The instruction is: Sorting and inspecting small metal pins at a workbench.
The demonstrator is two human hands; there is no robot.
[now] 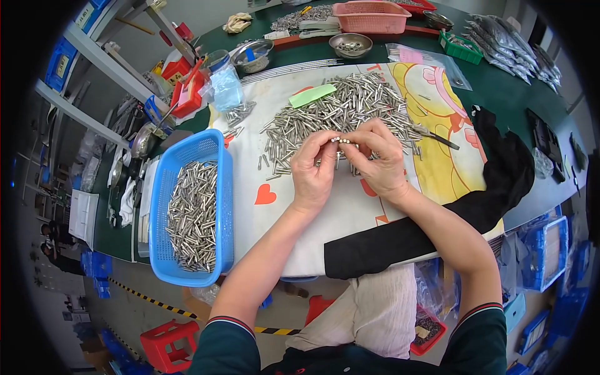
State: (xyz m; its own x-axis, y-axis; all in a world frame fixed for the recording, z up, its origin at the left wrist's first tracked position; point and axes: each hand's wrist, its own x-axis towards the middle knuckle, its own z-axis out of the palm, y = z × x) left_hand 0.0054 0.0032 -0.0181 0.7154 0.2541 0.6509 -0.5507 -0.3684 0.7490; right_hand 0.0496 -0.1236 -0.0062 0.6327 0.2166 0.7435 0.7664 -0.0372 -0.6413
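My left hand [314, 167] and my right hand [379, 160] meet over the printed cloth. Between their fingertips is a small row of metal pins [339, 140], seen end-on, with both hands closed on them. Just beyond my hands spreads a wide heap of silvery metal pins [356, 100]. A light green strip [312, 95] lies on top of the heap. To the left of my left forearm stands a blue perforated basket [226, 187] holding many more of these pins [192, 215].
A black cloth [387, 247] lies under my right forearm. A tool with a dark shaft [440, 139] rests right of the heap. Metal bowls [350, 45], a pink basket [372, 17], a green tray [461, 48] and silvery bags [509, 47] line the far side. Shelving [94, 53] rises at left.
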